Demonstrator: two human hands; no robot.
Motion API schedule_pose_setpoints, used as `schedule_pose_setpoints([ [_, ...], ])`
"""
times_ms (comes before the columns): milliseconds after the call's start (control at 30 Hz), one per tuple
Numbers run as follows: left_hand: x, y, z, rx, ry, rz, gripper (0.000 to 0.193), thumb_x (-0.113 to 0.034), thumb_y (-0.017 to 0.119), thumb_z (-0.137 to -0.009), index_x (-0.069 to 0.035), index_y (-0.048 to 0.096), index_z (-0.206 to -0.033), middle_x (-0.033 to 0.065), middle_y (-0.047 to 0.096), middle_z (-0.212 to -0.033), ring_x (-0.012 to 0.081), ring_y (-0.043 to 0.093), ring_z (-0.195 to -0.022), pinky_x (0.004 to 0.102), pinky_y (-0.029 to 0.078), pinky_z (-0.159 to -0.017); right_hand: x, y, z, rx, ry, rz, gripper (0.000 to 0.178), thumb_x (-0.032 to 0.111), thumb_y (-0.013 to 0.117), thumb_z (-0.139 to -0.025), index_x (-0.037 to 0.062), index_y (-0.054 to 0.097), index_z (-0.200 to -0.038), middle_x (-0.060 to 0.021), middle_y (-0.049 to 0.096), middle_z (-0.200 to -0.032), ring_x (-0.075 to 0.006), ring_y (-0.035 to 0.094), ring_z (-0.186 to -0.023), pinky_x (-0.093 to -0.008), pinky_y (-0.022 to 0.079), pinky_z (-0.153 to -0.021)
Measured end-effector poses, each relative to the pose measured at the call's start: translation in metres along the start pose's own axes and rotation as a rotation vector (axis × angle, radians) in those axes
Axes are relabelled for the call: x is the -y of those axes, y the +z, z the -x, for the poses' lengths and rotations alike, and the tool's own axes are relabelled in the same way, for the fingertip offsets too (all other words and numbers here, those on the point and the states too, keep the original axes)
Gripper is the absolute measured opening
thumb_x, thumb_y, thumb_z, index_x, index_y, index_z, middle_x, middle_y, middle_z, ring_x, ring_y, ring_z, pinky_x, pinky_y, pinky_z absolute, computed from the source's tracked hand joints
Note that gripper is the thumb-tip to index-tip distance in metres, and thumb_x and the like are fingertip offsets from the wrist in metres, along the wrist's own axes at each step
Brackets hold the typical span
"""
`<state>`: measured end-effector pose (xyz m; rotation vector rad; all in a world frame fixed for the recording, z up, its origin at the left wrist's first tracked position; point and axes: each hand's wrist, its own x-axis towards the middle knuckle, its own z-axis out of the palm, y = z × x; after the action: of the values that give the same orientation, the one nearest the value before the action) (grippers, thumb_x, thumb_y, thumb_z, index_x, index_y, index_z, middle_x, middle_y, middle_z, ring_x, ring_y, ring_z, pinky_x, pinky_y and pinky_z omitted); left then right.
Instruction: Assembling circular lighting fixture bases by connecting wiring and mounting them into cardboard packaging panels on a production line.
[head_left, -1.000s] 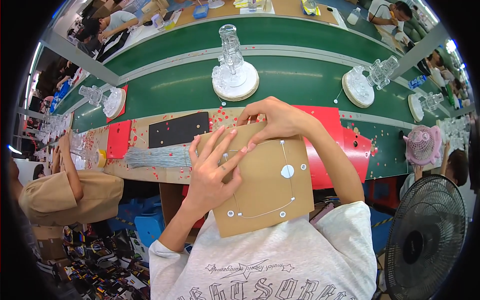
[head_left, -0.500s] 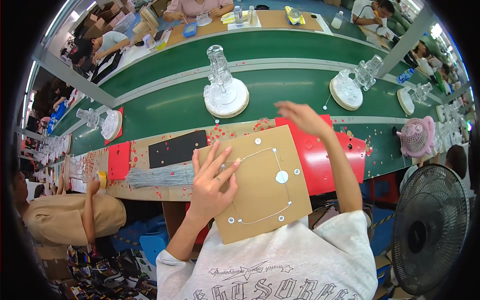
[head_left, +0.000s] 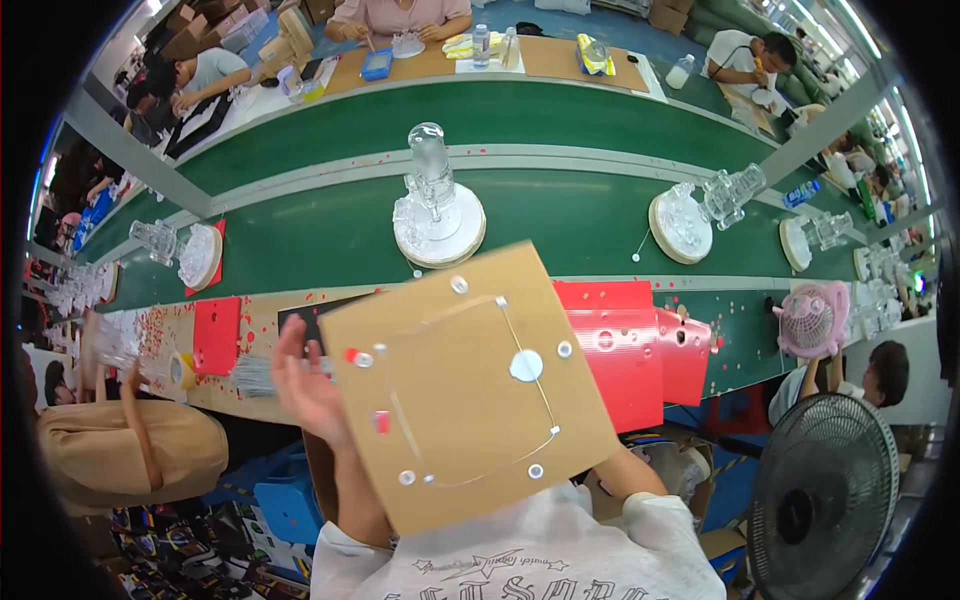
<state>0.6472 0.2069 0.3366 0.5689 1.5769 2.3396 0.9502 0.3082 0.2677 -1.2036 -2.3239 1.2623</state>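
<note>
A brown square board [head_left: 460,400] is raised and tilted before my chest. On its face a thin wire [head_left: 545,400] runs in a loop past small white clips, with a white round disc [head_left: 526,366] on its right stretch and several small round washers nearby. Two small red bits [head_left: 382,421] show near the left edge. Beside that edge is my left hand [head_left: 312,390], slightly blurred, fingers spread and holding nothing visible. My right forearm [head_left: 630,474] reaches behind the board's lower right corner, which hides my right hand and its fingers.
Across the green bench [head_left: 560,230] stand clear plastic assemblies on round white bases [head_left: 440,228]. Red sheets [head_left: 615,350] lie right of the board; a grey wire bundle [head_left: 258,375] and a red card [head_left: 216,335] lie left. A pink fan [head_left: 812,318] and black fan [head_left: 825,500] stand right. Co-workers sit around.
The board has lifted and shifted left. My left hand has come off its face to the left edge. My right hand has dropped from above the red sheet to behind the board.
</note>
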Motion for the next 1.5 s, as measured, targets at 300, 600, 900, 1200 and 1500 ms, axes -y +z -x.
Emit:
schedule_pose_setpoints([
  [300, 0.031, -0.06, -0.052, -0.278, -0.239, 0.02, 0.024, -0.015, 0.046, -0.098, -0.009, 0.057, -0.119, 0.0071, 0.063, -0.123, 0.0165, 0.056, -0.116, 0.0356, 0.036, -0.097, -0.009, -0.131, -0.042, -0.107, 0.061, 0.338, 0.057, 0.017, 0.077, -0.078, 0.005, 0.059, -0.13, -0.0197, 0.064, -0.126, -0.0394, 0.06, -0.115, -0.0472, 0.047, -0.104],
  [600, 0.104, -0.032, -0.058, -0.123, -0.617, 0.025, 0.015, -0.014, 0.054, -0.095, -0.01, 0.063, -0.107, 0.0038, 0.067, -0.109, 0.0125, 0.061, -0.1, 0.0277, 0.042, -0.083, -0.035, -0.219, -0.204, -0.209, -0.258, 0.995, 0.06, 0.024, 0.082, -0.073, 0.0089, 0.062, -0.127, -0.0122, 0.066, -0.123, -0.0284, 0.062, -0.116, -0.0527, 0.036, -0.113],
  [900, 0.154, -0.008, -0.063, -0.004, -0.838, -0.082, 0.012, -0.011, 0.053, -0.097, -0.009, 0.064, -0.1, 0.0033, 0.068, -0.099, 0.0117, 0.064, -0.091, 0.0247, 0.045, -0.077, -0.148, -0.127, -0.292, 0.226, -0.017, 1.687, 0.014, 0.018, 0.066, -0.082, 0.0194, 0.077, -0.073, 0.0007, 0.07, -0.071, -0.0183, 0.069, -0.077, -0.0444, 0.043, -0.09],
  [1200, 0.178, 0.006, -0.046, 0.128, -0.894, -0.2, 0.011, -0.013, 0.053, -0.096, -0.009, 0.064, -0.096, 0.0019, 0.068, -0.095, 0.0109, 0.063, -0.087, 0.0251, 0.044, -0.075, -0.064, -0.229, -0.226, -0.86, -0.25, 1.162, 0.032, 0.019, 0.068, -0.088, 0.0102, 0.066, -0.118, -0.0084, 0.065, -0.126, -0.0308, 0.057, -0.119, -0.0488, 0.041, -0.097],
  [1500, 0.137, 0.031, 0.019, 0.279, -0.857, -0.169, 0.013, -0.009, 0.051, -0.096, -0.008, 0.064, -0.094, 0.0043, 0.069, -0.096, 0.0124, 0.063, -0.087, 0.0248, 0.045, -0.075, -0.198, -0.362, -0.096, -0.872, 0.459, 0.819, 0.064, 0.027, 0.079, -0.08, 0.0166, 0.05, -0.136, -0.0166, 0.054, -0.13, -0.043, 0.061, -0.109, -0.0493, 0.052, -0.086],
])
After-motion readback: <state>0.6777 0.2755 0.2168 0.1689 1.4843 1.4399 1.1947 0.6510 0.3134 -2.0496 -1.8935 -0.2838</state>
